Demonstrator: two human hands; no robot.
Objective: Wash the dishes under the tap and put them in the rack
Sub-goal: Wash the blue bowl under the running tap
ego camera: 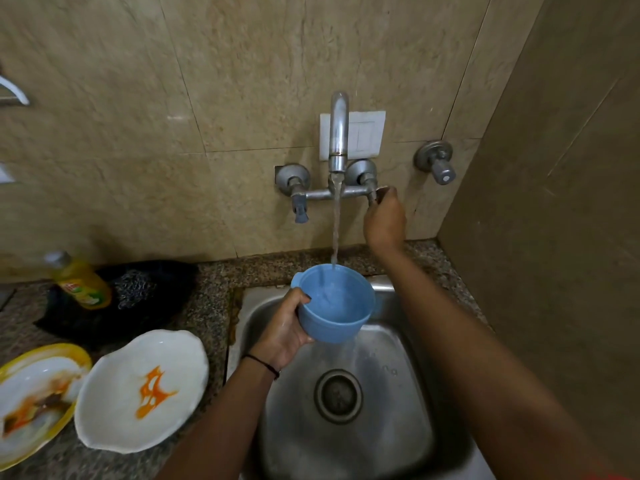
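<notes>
My left hand [284, 329] grips a blue plastic bowl [335, 303] by its side, holding it upright over the steel sink [398, 375]. Water runs from the wall tap [338, 133] straight into the bowl and spills over its front edge. My right hand [383, 220] is closed around the tap's right handle, which it mostly hides. On the counter to the left lie a white plate with an orange stain [142, 389] and a yellow-rimmed plate with food smears [34, 400]. No rack is in view.
A yellow dish-soap bottle [81, 282] lies on a dark cloth with a steel scrubber [133, 289] at the back left of the granite counter. A second valve [436, 161] sticks out of the wall on the right. A side wall stands close on the right.
</notes>
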